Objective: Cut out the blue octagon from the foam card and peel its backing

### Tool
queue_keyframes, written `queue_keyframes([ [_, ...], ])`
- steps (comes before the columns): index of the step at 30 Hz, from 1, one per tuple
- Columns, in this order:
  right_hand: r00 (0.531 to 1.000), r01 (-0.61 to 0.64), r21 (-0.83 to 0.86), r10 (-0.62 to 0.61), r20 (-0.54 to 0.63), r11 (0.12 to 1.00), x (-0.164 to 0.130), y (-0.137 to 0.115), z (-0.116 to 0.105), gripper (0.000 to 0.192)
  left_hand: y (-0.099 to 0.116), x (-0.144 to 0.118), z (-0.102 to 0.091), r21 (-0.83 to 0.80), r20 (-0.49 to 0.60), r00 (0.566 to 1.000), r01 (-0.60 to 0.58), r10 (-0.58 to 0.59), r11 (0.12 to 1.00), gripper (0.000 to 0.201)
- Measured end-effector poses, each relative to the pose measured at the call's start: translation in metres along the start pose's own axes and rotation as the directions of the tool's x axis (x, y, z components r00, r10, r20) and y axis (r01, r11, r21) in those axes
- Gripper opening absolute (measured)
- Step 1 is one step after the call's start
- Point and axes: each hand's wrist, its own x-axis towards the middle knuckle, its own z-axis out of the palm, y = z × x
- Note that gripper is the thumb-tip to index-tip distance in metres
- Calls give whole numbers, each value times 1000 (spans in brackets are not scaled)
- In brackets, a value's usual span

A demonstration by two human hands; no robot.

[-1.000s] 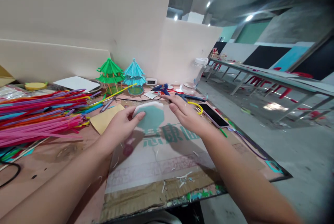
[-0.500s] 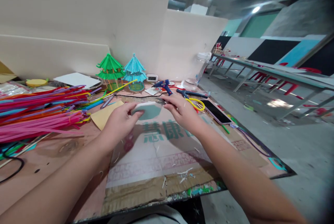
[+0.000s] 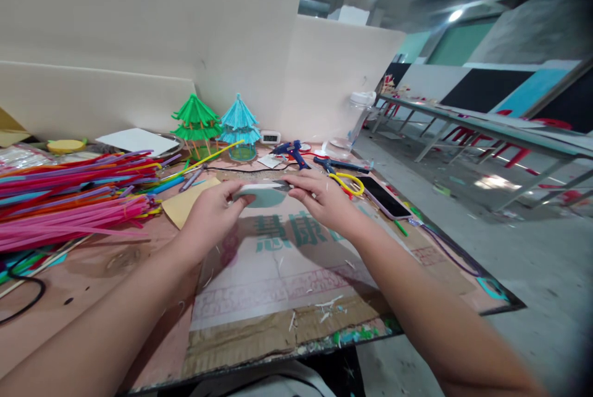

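Note:
Fingers and thumb of my left hand [image 3: 221, 208] pinch the left end of a flat piece of white foam board [image 3: 262, 194] with a grey-green face. It is held tilted just above the printed sheet. My right hand [image 3: 322, 196] is closed on a small dark craft-knife blade [image 3: 280, 185], whose tip lies against the board's upper right edge. Most of the blade's rear end is hidden in the fingers. Beneath both hands lies a white sheet [image 3: 250, 292] with green characters and a pink border, strewn with thin white shavings.
Pipe cleaners [image 3: 78, 193] lie heaped at left. Behind stand a green roofed model [image 3: 197, 122] and a blue one [image 3: 239, 125]. A glue gun [image 3: 290, 150], yellow-handled scissors [image 3: 347, 184], a phone [image 3: 385, 197] and a clear bottle [image 3: 347, 125] sit at right.
My right hand has moved slightly down and left, bringing the blade from just beside the foam board onto its edge. The board is tipped flatter, showing less of its grey-green face.

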Motion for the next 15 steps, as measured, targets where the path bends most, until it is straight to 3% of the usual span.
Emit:
queue_keyframes([
  [7, 999, 14, 20, -13, -38, 1000, -1, 1, 3, 30, 2, 0, -4, 11, -45, 999, -24, 24, 1000, 17],
  [15, 996, 28, -31, -31, -85, 999, -1, 5, 9, 30, 4, 0, -4, 57, 2, 1000, -16, 15, 998, 18],
])
